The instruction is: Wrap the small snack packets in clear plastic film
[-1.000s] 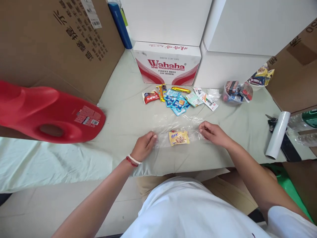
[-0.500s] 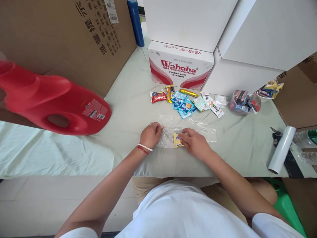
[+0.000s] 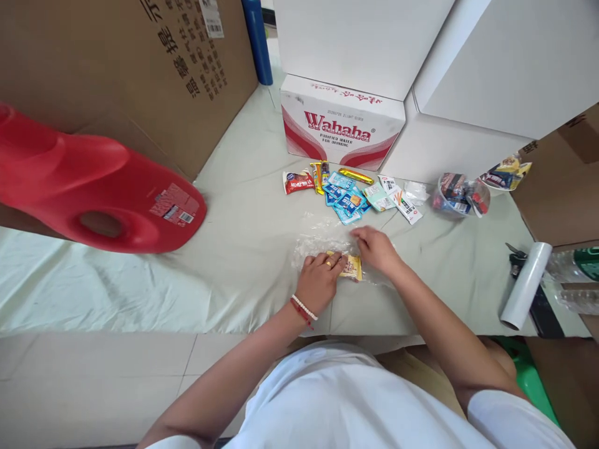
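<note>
A yellow snack packet (image 3: 354, 268) lies on a crinkled sheet of transparent plastic film (image 3: 306, 245) near the table's front edge. My left hand (image 3: 321, 280) rests over the packet's left part, its fingers laid out flat on the wrapper and hiding some of it. Just right of the packet, my right hand (image 3: 378, 251) has its fingers pinched together on the film; the fingertips are a little blurred. Behind the film lie blue snack sachets (image 3: 349, 201), a red packet (image 3: 298, 182), a gold-wrapped bar (image 3: 355, 175) and white-and-green packets (image 3: 379, 197).
A Wahaha carton (image 3: 341, 128) stands behind the snacks. On the left is a large red jug (image 3: 121, 193). To the right are a plastic tub of snacks (image 3: 452, 202), a white roll (image 3: 526, 287), scissors (image 3: 517, 252) and bottles (image 3: 578, 265).
My left hand has moved from the film's left edge onto the packet. My right hand came in from the film's right edge, touched the packet, then shifted up and right off it.
</note>
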`<state>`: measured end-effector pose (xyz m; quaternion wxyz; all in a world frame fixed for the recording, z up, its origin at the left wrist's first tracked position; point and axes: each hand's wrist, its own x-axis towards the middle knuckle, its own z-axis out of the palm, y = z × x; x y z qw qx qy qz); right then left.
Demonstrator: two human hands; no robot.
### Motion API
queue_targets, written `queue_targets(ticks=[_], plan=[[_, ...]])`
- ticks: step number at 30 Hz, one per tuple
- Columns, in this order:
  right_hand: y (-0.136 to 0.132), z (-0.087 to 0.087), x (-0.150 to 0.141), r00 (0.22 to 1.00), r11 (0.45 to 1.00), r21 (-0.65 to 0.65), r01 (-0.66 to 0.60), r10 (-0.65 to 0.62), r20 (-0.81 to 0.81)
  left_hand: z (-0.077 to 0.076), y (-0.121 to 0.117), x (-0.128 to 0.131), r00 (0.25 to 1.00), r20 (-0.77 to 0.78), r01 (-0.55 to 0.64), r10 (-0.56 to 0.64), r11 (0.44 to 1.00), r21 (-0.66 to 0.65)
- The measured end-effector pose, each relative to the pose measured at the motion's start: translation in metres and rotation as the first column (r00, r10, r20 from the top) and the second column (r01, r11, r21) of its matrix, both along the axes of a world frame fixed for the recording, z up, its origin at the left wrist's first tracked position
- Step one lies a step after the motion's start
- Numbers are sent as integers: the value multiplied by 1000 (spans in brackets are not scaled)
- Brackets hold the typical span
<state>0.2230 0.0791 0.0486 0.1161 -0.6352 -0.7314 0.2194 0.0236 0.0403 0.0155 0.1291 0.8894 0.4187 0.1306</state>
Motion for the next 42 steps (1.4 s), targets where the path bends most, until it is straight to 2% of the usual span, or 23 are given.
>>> queue_targets(ticks=[2,4,7,9,11,13,16,19,21,23,25,26,27,28,29,32,34,36,37,39,42], plan=[[18,-1,1,978,990,86,110,-124,169,-1,3,-1,999,-43,4,-4,1000,-5],[35,-2,0,955,987,33,156,-159,250,1,2,-2,998,-65,4,-4,1000,1],[50,1,-1,971,972,-148,184,-156,180,5,0,-2,997,-79,1,0,1000,12],[48,8,2,993,979,-163,120,-115,40,7,-2,-1,997,-74,-27,29,999,28],[36,18,3,994,998,-60,-3,-4,-106,7,-3,2,995,-62,-73,75,997,39],[15,25,2,970,987,41,-155,160,-182,7,-3,3,993,-51,-108,109,994,30],[-21,23,-6,937,943,26,-332,333,-108,2,0,0,995,-13,-97,97,995,-29],[-47,9,-12,937,937,21,-349,349,-20,-6,2,-15,982,177,-39,66,987,-154],[-55,-2,-13,936,935,39,-352,352,-5,-11,5,-32,920,365,-45,143,964,-264],[-59,-9,-13,930,929,47,-366,367,-23,-11,11,-48,794,482,-200,369,909,-365],[-60,-12,-12,927,927,54,-370,372,-39,-9,22,-60,608,495,-447,621,783,-433],[-61,-12,-12,925,925,57,-376,378,-30,-6,30,-63,525,478,-535,704,710,-458],[-62,-11,-13,921,920,61,-387,388,-8,-4,37,-64,476,450,-581,756,654,-485],[-63,-10,-14,917,915,67,-399,398,22,-1,45,-62,471,410,-585,781,624,-518],[-65,-8,-16,913,910,72,-408,406,51,3,51,-59,503,362,-560,785,615,-555],[-68,-4,-23,910,908,85,-411,404,91,13,62,-45,683,197,-472,704,630,-617],[-69,-2,-26,918,915,90,-393,386,93,19,62,-39,795,92,-442,599,678,-588],[-69,-3,-26,925,921,91,-378,371,88,22,57,-42,876,9,-400,483,736,-547],[-69,-4,-26,929,925,89,-369,363,78,22,54,-47,901,-18,-372,434,750,-547],[-67,-9,-23,937,933,80,-351,349,37,23,45,-57,917,3,-319,398,738,-595],[-66,-16,-22,943,941,82,-327,331,-37,26,29,-58,846,219,-218,486,690,-691]])
